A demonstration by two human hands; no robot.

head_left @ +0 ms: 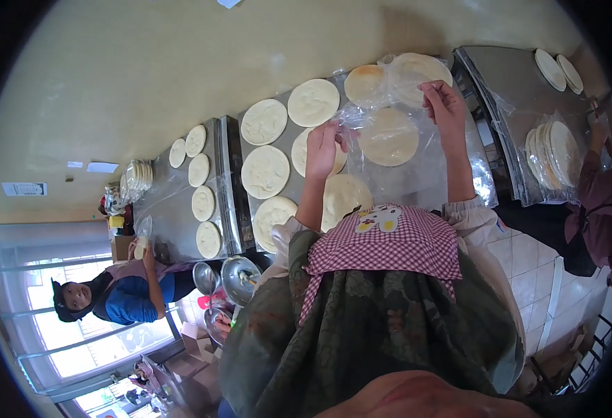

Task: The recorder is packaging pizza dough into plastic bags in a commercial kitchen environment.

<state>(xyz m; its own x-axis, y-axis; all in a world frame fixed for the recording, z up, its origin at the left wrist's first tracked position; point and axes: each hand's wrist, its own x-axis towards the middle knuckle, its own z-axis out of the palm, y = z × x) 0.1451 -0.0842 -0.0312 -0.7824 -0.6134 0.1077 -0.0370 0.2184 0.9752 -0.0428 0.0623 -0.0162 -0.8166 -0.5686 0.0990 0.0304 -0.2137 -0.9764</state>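
Observation:
A thin, clear plastic bag (pixel 372 120) stretches between my two hands over the metal table. My left hand (pixel 324 148) is closed on its left side, above a pale round flatbread base partly hidden by that hand. At the far right part of the bag, my right hand (pixel 444 103) pinches it with thumb and fingers. Beneath the plastic shows a round flatbread base (pixel 389 137). Beyond it lie a browner base (pixel 366 86) and another one (pixel 423 78), with crinkled plastic over part of them.
More bases (pixel 265 172) cover the table's left side. A left table (pixel 174 209) holds smaller rounds, and a person (pixel 128 296) stands there. On the right table (pixel 504 76) lies a bagged stack (pixel 553 153), beside another person's sleeve (pixel 593 181). Metal bowls (pixel 240 279) stand near left.

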